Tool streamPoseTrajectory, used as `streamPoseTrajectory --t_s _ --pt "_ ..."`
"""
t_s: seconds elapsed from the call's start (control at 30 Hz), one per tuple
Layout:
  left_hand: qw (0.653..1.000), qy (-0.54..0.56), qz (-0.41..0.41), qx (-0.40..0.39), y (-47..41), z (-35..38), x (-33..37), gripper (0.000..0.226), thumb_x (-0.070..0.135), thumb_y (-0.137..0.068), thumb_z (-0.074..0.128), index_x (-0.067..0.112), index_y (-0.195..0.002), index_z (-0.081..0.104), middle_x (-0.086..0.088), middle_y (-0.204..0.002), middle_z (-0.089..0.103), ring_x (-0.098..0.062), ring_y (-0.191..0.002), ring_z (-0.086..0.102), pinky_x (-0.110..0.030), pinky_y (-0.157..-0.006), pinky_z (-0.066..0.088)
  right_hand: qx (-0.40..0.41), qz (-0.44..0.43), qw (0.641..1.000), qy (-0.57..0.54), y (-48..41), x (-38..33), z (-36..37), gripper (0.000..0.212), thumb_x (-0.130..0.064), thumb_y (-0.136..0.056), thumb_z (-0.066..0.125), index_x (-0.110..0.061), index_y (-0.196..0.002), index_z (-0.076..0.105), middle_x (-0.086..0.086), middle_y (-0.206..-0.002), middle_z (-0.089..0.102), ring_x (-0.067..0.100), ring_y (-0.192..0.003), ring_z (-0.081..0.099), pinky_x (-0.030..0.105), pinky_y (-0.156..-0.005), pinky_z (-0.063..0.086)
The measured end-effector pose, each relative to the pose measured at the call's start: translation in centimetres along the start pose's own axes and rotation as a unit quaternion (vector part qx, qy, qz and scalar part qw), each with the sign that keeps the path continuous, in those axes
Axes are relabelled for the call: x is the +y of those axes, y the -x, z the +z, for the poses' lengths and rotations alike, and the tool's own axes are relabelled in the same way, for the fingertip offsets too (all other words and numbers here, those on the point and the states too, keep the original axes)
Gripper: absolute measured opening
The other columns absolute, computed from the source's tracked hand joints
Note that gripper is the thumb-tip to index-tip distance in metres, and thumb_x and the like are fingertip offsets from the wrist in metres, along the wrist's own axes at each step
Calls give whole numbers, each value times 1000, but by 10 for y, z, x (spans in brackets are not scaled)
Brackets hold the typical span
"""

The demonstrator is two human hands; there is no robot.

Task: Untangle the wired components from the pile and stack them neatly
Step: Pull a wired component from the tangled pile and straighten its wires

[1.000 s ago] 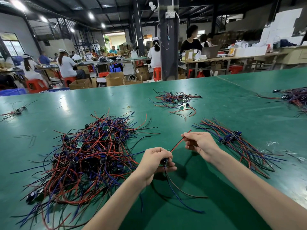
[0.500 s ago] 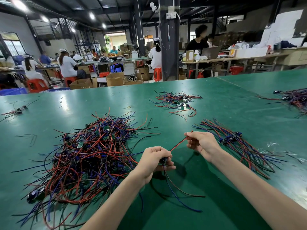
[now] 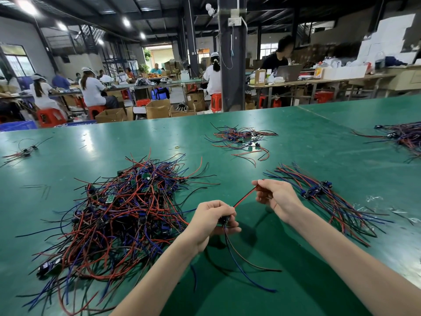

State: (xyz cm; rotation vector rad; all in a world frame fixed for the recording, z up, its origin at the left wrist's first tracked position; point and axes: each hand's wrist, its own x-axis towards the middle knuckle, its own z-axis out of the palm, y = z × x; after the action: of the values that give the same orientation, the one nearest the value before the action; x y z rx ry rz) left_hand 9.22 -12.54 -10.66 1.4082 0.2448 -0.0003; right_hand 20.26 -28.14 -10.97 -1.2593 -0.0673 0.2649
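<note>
A big tangled pile [image 3: 118, 215] of red, blue and black wired components lies on the green table [image 3: 307, 142] to my left. My left hand [image 3: 213, 221] is closed around the small black body of one wired component [image 3: 224, 220]; its blue and black leads [image 3: 246, 267] trail toward me. My right hand [image 3: 276, 197] pinches that component's red and black wire pair [image 3: 245, 197], stretched taut between both hands. Just right of my right hand lies an orderly stack [image 3: 323, 197] of straightened components.
A smaller loose bunch [image 3: 241, 139] lies farther back at centre, another pile [image 3: 403, 135] at the far right edge, and a few strays [image 3: 22, 152] at far left. Clear plastic scraps [image 3: 373, 199] lie right of the stack. Seated workers and cardboard boxes stand beyond the table.
My right hand has crept slightly up and away from the left, keeping the red wire taut. The left hand and the piles stay where they were.
</note>
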Motion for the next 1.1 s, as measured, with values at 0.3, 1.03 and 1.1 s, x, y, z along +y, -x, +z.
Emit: streamPoseTrajectory --t_s 0.3,1.03,1.1 --pt "1000 1 -6 -17 3 3 0 21 -4 -86 58 -1 -66 59 -8 -55 55 -18 -51 59 -34 -57 58 30 -351 796 493 -1 12 -10 16 -9 -91 61 3 -86 70 14 -73 60 28 -68 54 39 -69 44" --pt "1000 -9 -3 -8 0 -4 1 25 -3 -85 60 3 -61 62 -9 -55 54 -19 -51 58 -33 -56 57 21 19 997 -76 -4 -4 -5 19 1 -92 53 2 -78 65 3 -53 61 6 -43 53 17 -43 48" --pt "1000 -10 -1 -16 1 -2 1 25 -2 -85 60 4 -61 62 -9 -55 54 -18 -51 58 -32 -56 57 32 -51 998 16 -6 0 -6 18 1 -91 55 1 -78 68 6 -60 61 6 -47 53 17 -46 49"
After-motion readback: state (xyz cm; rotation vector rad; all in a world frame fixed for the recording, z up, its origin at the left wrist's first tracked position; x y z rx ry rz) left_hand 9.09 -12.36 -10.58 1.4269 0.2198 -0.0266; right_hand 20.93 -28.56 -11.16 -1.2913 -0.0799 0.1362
